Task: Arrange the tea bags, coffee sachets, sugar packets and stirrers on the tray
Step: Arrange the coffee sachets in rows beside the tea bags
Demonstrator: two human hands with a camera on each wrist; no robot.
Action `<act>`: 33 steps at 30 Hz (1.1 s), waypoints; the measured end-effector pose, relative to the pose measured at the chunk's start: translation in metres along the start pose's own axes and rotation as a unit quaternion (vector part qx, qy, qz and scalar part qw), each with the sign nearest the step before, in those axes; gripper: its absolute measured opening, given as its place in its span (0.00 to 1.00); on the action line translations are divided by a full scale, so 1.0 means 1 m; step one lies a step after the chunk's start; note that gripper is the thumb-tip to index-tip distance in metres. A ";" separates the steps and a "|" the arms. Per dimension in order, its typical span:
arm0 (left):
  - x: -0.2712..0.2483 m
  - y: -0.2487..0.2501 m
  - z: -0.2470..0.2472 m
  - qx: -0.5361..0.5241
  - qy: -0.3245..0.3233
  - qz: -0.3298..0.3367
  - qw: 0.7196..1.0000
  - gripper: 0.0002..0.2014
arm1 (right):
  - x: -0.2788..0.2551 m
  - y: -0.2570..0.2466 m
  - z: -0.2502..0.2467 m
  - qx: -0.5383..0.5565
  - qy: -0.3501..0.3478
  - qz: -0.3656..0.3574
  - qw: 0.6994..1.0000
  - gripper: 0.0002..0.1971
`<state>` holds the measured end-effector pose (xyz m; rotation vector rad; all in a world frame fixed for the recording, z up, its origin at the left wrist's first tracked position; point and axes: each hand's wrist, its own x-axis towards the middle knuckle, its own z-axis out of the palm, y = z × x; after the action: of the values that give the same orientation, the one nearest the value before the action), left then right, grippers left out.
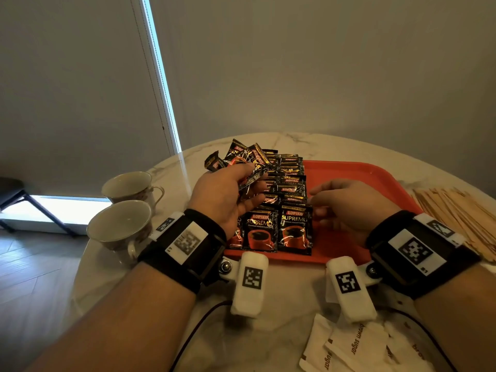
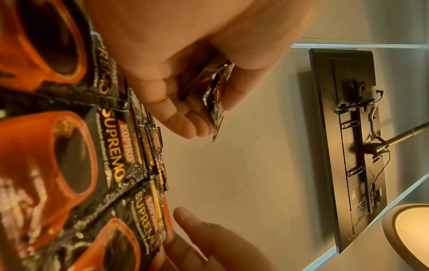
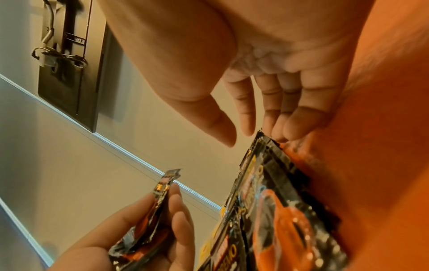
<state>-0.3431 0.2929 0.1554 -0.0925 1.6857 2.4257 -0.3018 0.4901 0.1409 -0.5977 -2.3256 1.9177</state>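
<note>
A small fan of coffee sachets (image 1: 245,163) is gripped in the left hand (image 1: 222,194), thumb over the top and fingers curled beneath, and is held above the far left corner of the tray (image 1: 357,181). In the left wrist view the held sachets (image 2: 214,99) are seen edge-on, pinched between thumb and fingers (image 2: 185,121). The right hand (image 1: 349,208) is held loosely spread with nothing in it; its fingertips (image 3: 282,128) are laid against the top right corner of the nearest sachet (image 1: 295,229) in the rows.

The sachets are glossy black foil packets with crimped, serrated ends — each is printed with a red "KOPIKO" badge, "SUPREMO" in gold letters and a red cup of dark coffee. They are laid in overlapping rows (image 1: 287,189) along the left part of the red-orange plastic tray, the nearest ones fully shown, the farther ones mostly covered.

The tray is set on a white marbled counter (image 1: 281,312). Wooden stirrers (image 1: 461,213) are heaped just right of it, and white "brown sugar" packets (image 1: 357,347) are scattered on the near edge. Two teacups (image 1: 126,210) are stood to the left.
</note>
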 end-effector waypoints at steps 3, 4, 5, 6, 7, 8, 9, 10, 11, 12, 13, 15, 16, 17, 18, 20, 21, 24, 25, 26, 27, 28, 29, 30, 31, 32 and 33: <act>0.000 -0.002 0.001 0.023 -0.016 -0.023 0.999 0.06 | 0.001 0.000 0.002 0.005 -0.003 -0.002 1.000 0.06; 0.000 -0.003 0.001 0.030 -0.020 -0.029 0.999 0.05 | 0.001 0.000 0.003 0.005 -0.001 -0.003 1.000 0.06; -0.001 -0.004 0.002 0.037 -0.024 -0.034 0.998 0.04 | 0.001 0.000 0.003 0.006 0.000 -0.006 1.000 0.07; -0.001 -0.004 0.002 0.043 -0.028 -0.037 0.998 0.04 | 0.001 0.000 0.003 0.008 0.001 -0.010 1.000 0.07; -0.001 -0.004 0.002 0.046 -0.031 -0.040 0.998 0.04 | 0.000 -0.001 0.003 0.009 0.003 -0.016 1.000 0.07; -0.001 -0.005 0.002 0.049 -0.031 -0.041 0.997 0.04 | 0.000 -0.001 0.002 0.005 0.004 -0.023 1.000 0.07; 0.000 -0.006 0.003 0.051 -0.031 -0.041 0.997 0.05 | 0.000 -0.001 0.002 -0.006 0.005 -0.028 1.000 0.06; 0.000 -0.006 0.003 0.053 -0.030 -0.040 0.997 0.05 | -0.001 -0.001 0.001 -0.020 0.006 -0.031 0.999 0.05; 0.000 -0.007 0.003 0.053 -0.030 -0.040 0.997 0.05 | -0.002 -0.001 0.000 -0.034 0.004 -0.031 0.999 0.04; 0.001 -0.007 0.003 0.052 -0.030 -0.040 0.997 0.05 | -0.003 -0.001 0.000 -0.045 0.002 -0.029 0.999 0.04; 0.001 -0.008 0.003 0.050 -0.030 -0.040 0.997 0.05 | -0.004 -0.001 -0.001 -0.053 -0.001 -0.027 0.998 0.03; 0.001 -0.008 0.004 0.048 -0.030 -0.040 0.998 0.05 | -0.006 -0.001 -0.002 -0.060 -0.004 -0.025 0.998 0.03; 0.001 -0.008 0.004 0.047 -0.029 -0.040 0.998 0.05 | -0.006 -0.001 -0.002 -0.063 -0.002 -0.027 0.998 0.02; 0.001 -0.008 0.004 0.044 -0.028 -0.040 0.998 0.04 | -0.007 -0.002 -0.002 -0.067 0.000 -0.029 0.997 0.02; 0.000 -0.008 0.004 0.042 -0.027 -0.040 0.998 0.03 | -0.007 -0.002 -0.001 -0.071 0.002 -0.030 0.997 0.02; -0.001 -0.008 0.005 0.039 -0.028 -0.040 0.998 0.02 | -0.007 -0.003 -0.001 -0.080 -0.002 -0.031 0.996 0.03; -0.002 -0.007 0.005 0.038 -0.027 -0.040 0.998 0.02 | -0.007 -0.003 -0.002 -0.085 -0.004 -0.031 0.996 0.04; -0.003 -0.007 0.005 0.035 -0.026 -0.037 0.998 0.03 | -0.008 -0.004 0.000 -0.085 -0.005 -0.033 0.996 0.03; -0.003 -0.007 0.005 0.034 -0.026 -0.037 0.998 0.03 | -0.007 -0.004 0.000 -0.076 0.001 -0.036 0.996 0.02; -0.003 -0.006 0.005 0.032 -0.026 -0.037 0.998 0.03 | -0.006 -0.004 0.001 -0.063 0.008 -0.039 0.997 0.01; -0.003 -0.006 0.005 0.031 -0.025 -0.035 0.999 0.03 | -0.004 -0.004 0.002 -0.046 0.018 -0.042 0.998 0.02; -0.004 -0.005 0.005 0.030 -0.024 -0.032 0.999 0.03 | -0.003 -0.003 0.004 -0.026 0.031 -0.043 0.998 0.04; -0.003 -0.005 0.005 0.029 -0.022 -0.028 0.999 0.04 | -0.002 -0.003 0.005 -0.002 0.044 -0.040 0.998 0.05; -0.003 -0.005 0.005 0.026 -0.020 -0.023 0.999 0.04 | -0.001 -0.003 0.007 0.029 0.053 -0.033 0.998 0.04; -0.003 -0.004 0.005 0.023 -0.018 -0.020 0.999 0.05 | -0.001 -0.003 0.009 0.065 0.049 -0.021 0.996 0.04; -0.003 -0.004 0.005 0.020 -0.016 -0.017 1.000 0.06 | -0.002 -0.003 0.012 0.108 0.038 -0.005 0.993 0.04; -0.002 -0.004 0.005 0.017 -0.014 -0.016 1.000 0.07 | -0.003 -0.003 0.015 0.148 0.022 0.007 0.989 0.05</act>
<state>-0.3399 0.2984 0.1537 -0.0795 1.7007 2.3635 -0.3036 0.4750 0.1409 -0.6187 -1.9613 2.1730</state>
